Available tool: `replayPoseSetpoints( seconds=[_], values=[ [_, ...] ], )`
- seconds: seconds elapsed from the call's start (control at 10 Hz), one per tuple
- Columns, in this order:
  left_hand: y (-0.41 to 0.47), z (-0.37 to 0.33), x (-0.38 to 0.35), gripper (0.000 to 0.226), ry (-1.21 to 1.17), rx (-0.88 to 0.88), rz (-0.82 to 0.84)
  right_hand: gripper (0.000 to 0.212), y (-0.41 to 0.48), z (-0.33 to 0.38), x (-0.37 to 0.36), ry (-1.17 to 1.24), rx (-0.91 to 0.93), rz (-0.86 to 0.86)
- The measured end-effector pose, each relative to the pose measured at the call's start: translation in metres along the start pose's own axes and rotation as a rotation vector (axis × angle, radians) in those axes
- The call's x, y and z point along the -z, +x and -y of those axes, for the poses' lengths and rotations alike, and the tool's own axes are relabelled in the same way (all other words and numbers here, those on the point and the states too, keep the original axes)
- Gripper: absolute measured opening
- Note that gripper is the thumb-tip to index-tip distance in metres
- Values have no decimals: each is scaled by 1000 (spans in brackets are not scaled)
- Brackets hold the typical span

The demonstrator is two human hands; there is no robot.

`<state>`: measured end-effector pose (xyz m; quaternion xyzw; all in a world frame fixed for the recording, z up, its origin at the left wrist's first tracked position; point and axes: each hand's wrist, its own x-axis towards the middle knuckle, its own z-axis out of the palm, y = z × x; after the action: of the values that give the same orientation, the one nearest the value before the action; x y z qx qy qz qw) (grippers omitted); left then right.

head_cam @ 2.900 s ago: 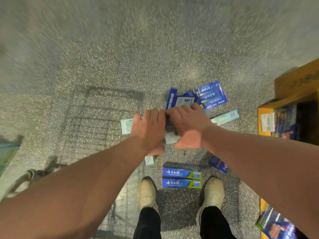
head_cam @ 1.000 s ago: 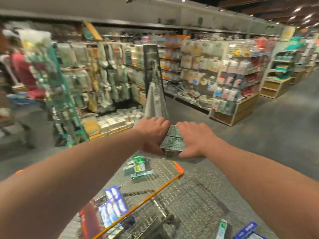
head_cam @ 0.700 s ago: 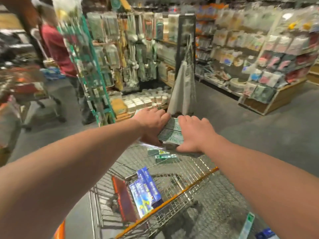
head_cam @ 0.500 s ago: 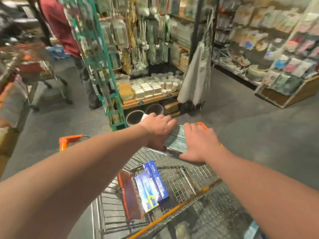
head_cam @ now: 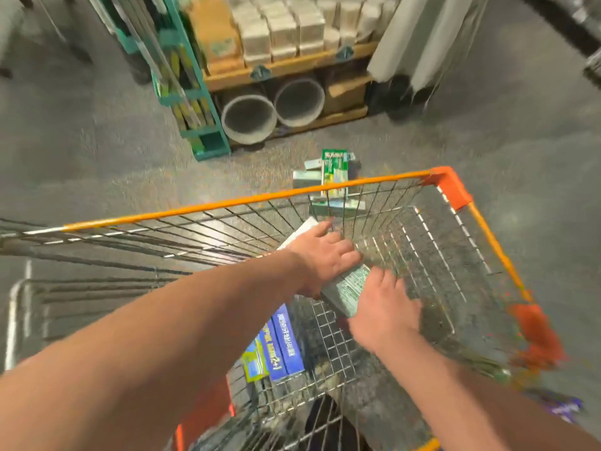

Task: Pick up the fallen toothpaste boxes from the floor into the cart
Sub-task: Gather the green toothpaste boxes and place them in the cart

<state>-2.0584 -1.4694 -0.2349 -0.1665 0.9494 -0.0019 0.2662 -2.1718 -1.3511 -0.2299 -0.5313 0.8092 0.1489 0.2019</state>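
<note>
At centre frame, my left hand [head_cam: 325, 255] and right hand [head_cam: 383, 310] squeeze a bundle of toothpaste boxes [head_cam: 346, 289] between them, fingers curled over its ends, low inside the wire cart [head_cam: 227, 203]. It is light, stiff cardboard that probably slides apart, so end pressure seems wise. Green boxes [head_cam: 335, 170] lie on the floor, upper centre.

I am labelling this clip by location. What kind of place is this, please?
Most likely a retail store aisle: a wire shopping cart with an orange rim, a wooden display shelf stacked with packaged goods, and a green merchandise rack.
</note>
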Motion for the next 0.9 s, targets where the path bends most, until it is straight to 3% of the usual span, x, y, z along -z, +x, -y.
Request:
replayPoseSetpoints(
  seconds=[0.2,0.3,0.4,0.5,0.6,0.7,0.8,0.9],
  values=[
    [52,18,-82,101,-13,-152,73,49,45,36,-88,66,-149,-28],
    [61,22,-111,73,-18,-182,58,60,59,50,-118,197,-178,79],
    [66,25,-134,56,-43,-203,27,58,58,63,-121,261,-185,138],
    [68,22,-147,55,-77,-253,19,68,56,68,-139,337,-179,200],
    [73,24,-160,52,-32,-314,37,111,58,70,-152,278,-219,214],
    [82,27,-154,112,-55,-334,158,103,57,68,-163,262,-213,172],
    [88,29,-145,116,-177,-298,187,76,53,68,-166,343,-214,129],
    [85,26,-146,111,-160,-270,216,94,53,68,-162,213,-175,176]
  ],
)
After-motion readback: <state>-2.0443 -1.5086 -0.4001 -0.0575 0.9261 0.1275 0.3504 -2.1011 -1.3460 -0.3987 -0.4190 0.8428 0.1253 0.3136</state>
